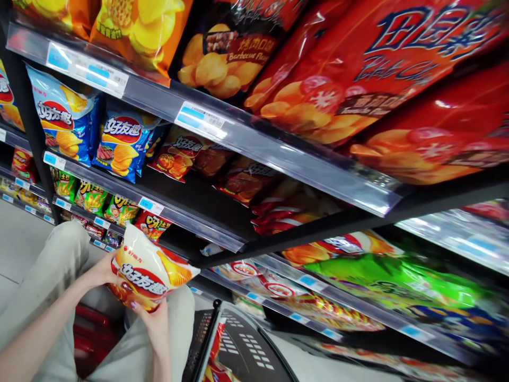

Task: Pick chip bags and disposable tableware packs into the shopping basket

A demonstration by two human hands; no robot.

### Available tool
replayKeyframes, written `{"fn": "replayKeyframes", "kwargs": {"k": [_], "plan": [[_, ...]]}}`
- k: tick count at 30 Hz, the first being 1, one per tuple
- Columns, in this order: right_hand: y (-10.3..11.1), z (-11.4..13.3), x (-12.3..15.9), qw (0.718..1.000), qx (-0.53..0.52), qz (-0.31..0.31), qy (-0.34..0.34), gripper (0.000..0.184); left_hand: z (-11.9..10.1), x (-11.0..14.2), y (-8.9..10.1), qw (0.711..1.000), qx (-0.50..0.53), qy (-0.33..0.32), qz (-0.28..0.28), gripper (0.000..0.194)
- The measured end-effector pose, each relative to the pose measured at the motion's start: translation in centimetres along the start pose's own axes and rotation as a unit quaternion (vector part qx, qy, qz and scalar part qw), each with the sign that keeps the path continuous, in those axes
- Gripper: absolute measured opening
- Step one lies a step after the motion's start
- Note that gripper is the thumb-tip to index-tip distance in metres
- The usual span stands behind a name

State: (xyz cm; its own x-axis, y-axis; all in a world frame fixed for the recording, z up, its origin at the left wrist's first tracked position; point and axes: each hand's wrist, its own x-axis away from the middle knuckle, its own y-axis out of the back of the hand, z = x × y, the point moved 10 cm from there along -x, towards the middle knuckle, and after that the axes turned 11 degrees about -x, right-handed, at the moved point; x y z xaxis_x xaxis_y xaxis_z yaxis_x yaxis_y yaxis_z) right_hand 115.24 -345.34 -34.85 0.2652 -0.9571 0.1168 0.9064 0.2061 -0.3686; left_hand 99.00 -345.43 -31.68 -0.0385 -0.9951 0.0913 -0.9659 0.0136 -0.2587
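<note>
Between my two hands is a bag of chips (155, 268), white and red with yellow chips printed on it, tilted above my knees. My left hand (104, 271) grips its left side, the fingers partly behind it. At the lower edge my right hand (153, 318) has its thumb on the front, with the other fingers hidden behind the bag. The closest shelf holds blue chip bags (123, 140) and dark red chip bags (177, 154).
A dark shopping basket (254, 339) with red packages inside stands on the floor to the right of my knees. Large red chip bags (358, 79) fill the upper shelf, whose clear price rail (254, 143) juts out. A green bag (389, 281) lies on a lower right shelf.
</note>
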Motion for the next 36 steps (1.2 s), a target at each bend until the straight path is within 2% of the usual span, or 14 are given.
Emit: {"fn": "replayKeyframes", "kwargs": {"k": [5, 11, 15, 18, 21, 28, 36], "plan": [[0.4, -0.7, 0.0, 0.999, 0.04, 0.017, -0.015, 0.043, -1.1, 0.8, -0.5, 0.996, -0.083, -0.008, 0.025, 0.063], [2.2, -1.4, -0.2, 0.999, 0.039, -0.023, -0.003, 0.051, -1.9, 1.1, -0.7, 0.992, -0.117, -0.025, 0.029, 0.061], [1.2, -1.1, -0.2, 0.999, 0.046, 0.0, 0.003, 0.044, -0.8, 0.7, -0.2, 0.995, -0.095, -0.01, 0.015, 0.063], [0.8, -0.7, -0.1, 1.0, 0.029, -0.007, 0.005, 0.053, 0.0, 0.4, 0.6, 0.998, -0.055, -0.007, -0.022, 0.072], [0.5, -1.0, -0.1, 1.0, 0.007, -0.007, -0.019, 0.063, 0.3, 0.2, 0.5, 0.999, -0.041, -0.006, -0.021, 0.077], [0.3, -1.9, 0.0, 0.997, 0.004, 0.007, -0.071, 0.053, 1.3, 0.1, 1.4, 0.992, -0.07, 0.084, -0.064, 0.054], [1.0, -3.0, 0.1, 0.996, -0.016, 0.0, -0.09, 0.06, 2.7, 0.2, 2.0, 0.989, -0.032, 0.116, -0.084, 0.057]]}}
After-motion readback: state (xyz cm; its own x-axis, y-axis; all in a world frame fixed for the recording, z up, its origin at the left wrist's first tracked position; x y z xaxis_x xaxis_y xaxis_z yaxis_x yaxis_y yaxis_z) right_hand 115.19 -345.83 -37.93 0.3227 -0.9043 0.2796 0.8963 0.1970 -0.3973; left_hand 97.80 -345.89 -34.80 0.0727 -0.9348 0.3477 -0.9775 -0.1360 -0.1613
